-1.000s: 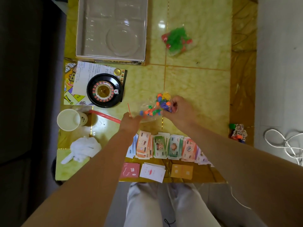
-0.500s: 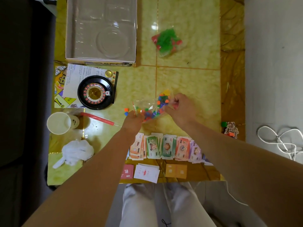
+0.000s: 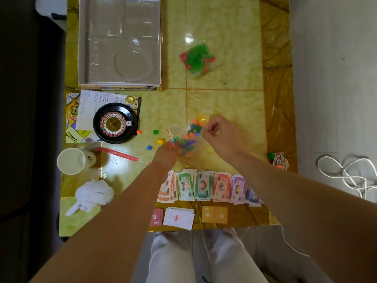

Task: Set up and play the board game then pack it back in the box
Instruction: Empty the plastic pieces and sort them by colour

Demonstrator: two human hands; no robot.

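Nearest, along the front edge of the table (image 3: 228, 103), lie a red card (image 3: 156, 217), a white stack of cards (image 3: 179, 218) and an orange pair of cards (image 3: 214, 214). Just beyond them a row of play money (image 3: 208, 187) is fanned out in overlapping piles. To the left sit a crumpled white cloth (image 3: 94, 194) and a paper cup (image 3: 71, 161). Above the money, the left hand (image 3: 166, 154) pinches the lower end of a clear bag (image 3: 186, 135) of small coloured pieces, its fingers curled under and mostly hidden behind the back of the hand. The right hand (image 3: 219, 131) holds the bag's upper corner between curled fingers and thumb, so the bag hangs stretched between the two hands just over the table. Four loose pieces lie on the table to the left of the bag: blue (image 3: 149, 147), yellow (image 3: 160, 141), green (image 3: 155, 131) and orange (image 3: 139, 131), the orange one just beside a roulette wheel (image 3: 115, 122). The wheel rests on a printed sheet (image 3: 95, 103). Farther back stands the open box (image 3: 119, 41) with its clear plastic tray, and to its right lies a second bag (image 3: 196, 59) of green and red pieces.
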